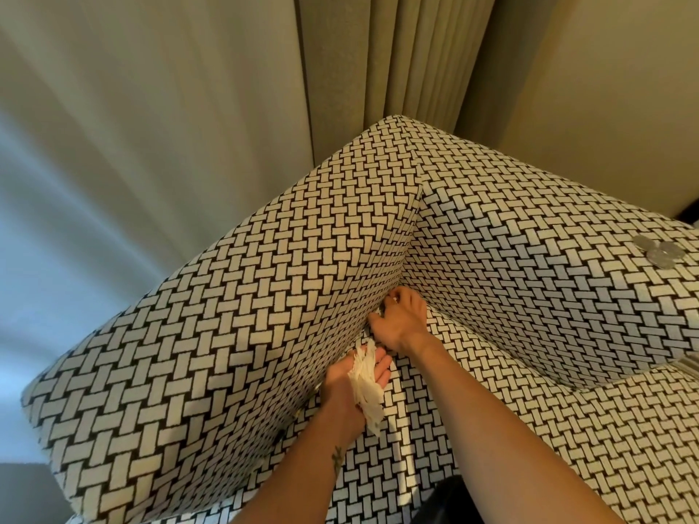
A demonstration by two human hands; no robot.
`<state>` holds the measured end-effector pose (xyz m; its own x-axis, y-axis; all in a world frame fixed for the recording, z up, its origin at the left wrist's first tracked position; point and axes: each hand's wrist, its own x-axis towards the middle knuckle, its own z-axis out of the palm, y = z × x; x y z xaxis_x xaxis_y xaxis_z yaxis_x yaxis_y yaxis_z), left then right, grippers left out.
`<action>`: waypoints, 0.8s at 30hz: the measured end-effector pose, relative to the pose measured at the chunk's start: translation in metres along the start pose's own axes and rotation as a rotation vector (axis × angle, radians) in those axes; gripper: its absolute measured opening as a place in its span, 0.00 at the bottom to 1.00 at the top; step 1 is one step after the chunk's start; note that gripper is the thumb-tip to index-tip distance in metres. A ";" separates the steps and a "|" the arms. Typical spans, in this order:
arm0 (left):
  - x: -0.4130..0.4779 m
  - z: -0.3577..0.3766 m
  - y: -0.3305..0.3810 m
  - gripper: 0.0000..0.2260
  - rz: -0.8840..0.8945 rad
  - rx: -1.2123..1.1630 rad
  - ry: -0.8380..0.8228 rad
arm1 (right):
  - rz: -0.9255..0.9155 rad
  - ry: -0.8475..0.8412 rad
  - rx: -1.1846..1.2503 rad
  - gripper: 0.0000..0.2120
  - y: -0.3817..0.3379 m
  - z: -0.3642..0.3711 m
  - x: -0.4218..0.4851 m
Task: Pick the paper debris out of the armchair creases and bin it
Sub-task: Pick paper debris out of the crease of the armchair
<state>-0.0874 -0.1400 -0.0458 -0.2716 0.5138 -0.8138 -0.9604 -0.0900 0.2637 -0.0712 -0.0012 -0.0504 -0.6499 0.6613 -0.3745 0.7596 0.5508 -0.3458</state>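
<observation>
— Big chair, that. What's going on with it?

— That's the armchair (234,315), all black-and-cream basket weave, backed up to the curtain (397,58). The person is leaning over it, both arms down by the crease (410,251) where the arm panel meets the back.

— Hands busy?

— The left hand (353,383) is palm up beside the arm panel. Its fingers are loosely cupped round a wad of paper (365,387), and a tail of it hangs below the palm. The right hand (401,319) is knuckles up at the foot of the crease, fingertips curled and buried. Whether they've pinched anything, I can't tell.

— Will the stuff come out clean?

— I'd guess it's thin, soft tissue, near weightless and quick to tear. Best pinched low, at the fabric line, and drawn out slowly. The wad wants a closer fist before any walk to a bin, and I can't see a bin from here.

— Anything else?

— Some small silvery discs (652,253) on the far arm.
</observation>
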 end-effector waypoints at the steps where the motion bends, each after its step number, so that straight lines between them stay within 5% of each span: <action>1: 0.002 -0.002 0.000 0.20 0.007 0.004 -0.012 | 0.002 -0.008 -0.021 0.29 -0.001 -0.002 0.002; 18: -0.006 -0.003 -0.001 0.10 0.035 0.035 -0.021 | 0.081 -0.053 -0.068 0.34 -0.009 0.002 0.016; 24: -0.004 -0.004 0.001 0.18 0.018 0.067 -0.017 | 0.083 -0.036 -0.002 0.29 -0.008 -0.004 0.019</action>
<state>-0.0876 -0.1455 -0.0444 -0.2869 0.5273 -0.7998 -0.9489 -0.0418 0.3129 -0.0893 0.0093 -0.0511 -0.5851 0.6858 -0.4328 0.8110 0.4958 -0.3106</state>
